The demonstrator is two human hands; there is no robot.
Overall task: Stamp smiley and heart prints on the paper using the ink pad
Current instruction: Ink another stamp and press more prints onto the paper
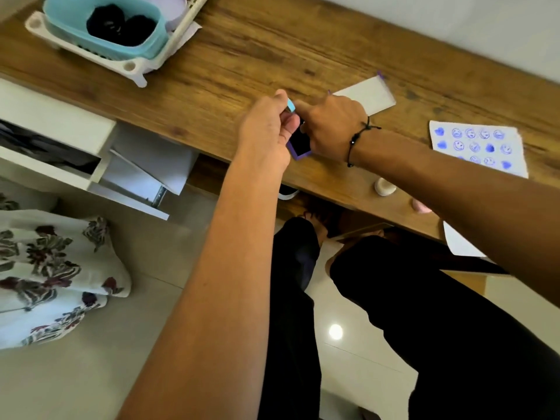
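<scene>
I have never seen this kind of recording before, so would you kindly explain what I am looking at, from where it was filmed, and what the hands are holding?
There is no machine here: a person works with two bare hands, filmed by one wide-angle camera worn on the head, looking down over the forearms.

The surface is a brown wooden desk. On it lie a white paper sheet printed with blue smileys and hearts, a blank white card, a small round cream knob-like object that may be a stamp, and a white plastic rack holding a turquoise tub.

The left hand pinches a small light-blue piece, probably a stamp; most of it is hidden. The right hand, with a black cord bracelet on its wrist, rests on the purple-framed dark ink pad. How firm that grip is cannot be told.
</scene>
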